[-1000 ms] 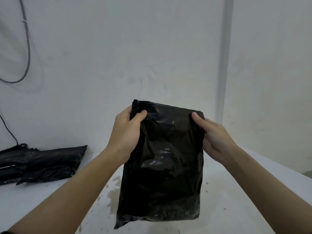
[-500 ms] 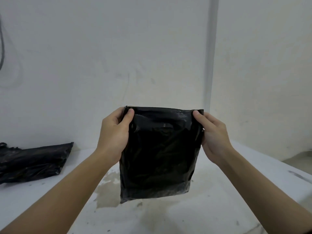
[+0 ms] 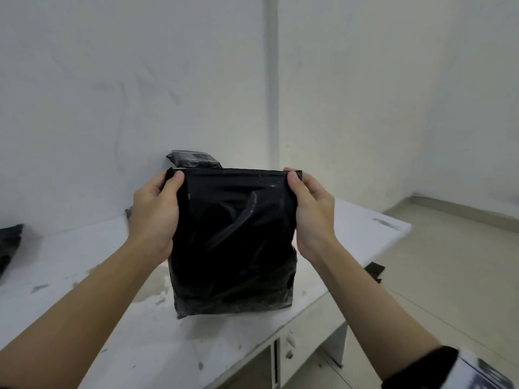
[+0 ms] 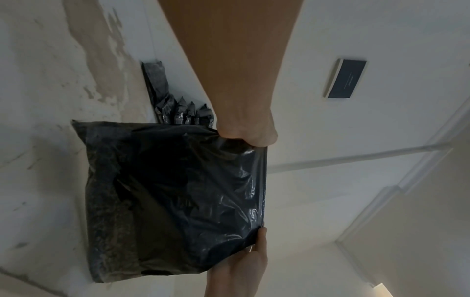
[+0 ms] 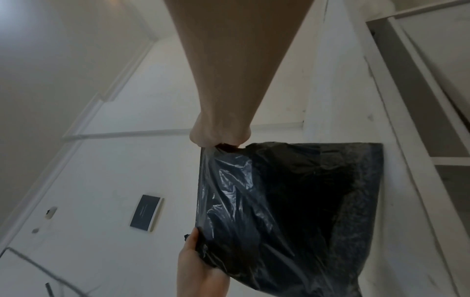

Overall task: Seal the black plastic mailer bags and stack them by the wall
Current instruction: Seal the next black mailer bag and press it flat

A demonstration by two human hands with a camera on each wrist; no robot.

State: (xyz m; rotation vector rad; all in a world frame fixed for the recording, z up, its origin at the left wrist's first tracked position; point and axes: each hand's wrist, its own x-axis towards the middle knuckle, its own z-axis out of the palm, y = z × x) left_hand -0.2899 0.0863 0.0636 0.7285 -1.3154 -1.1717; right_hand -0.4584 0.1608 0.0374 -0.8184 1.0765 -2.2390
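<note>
Now the left hand (image 3: 153,214) and the right hand (image 3: 314,217) each pinch a top corner of the black mailer bag (image 3: 234,248), which hangs just over the white surface (image 3: 84,265) and looks soft, crinkly and slippery, so the top corners seem the best spots to hold.

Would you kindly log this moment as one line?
left hand: grips bag top corner | right hand: same | bag: upright on table

A bare white room corner with a scuffed worktop

White walls (image 3: 112,94) are filling the upper frame, a pale vertical pipe (image 3: 271,80) running down centre; the stained white worktop (image 3: 84,254) is stretching across the lower half, and beige tiled floor (image 3: 449,262) is showing at right.
</note>
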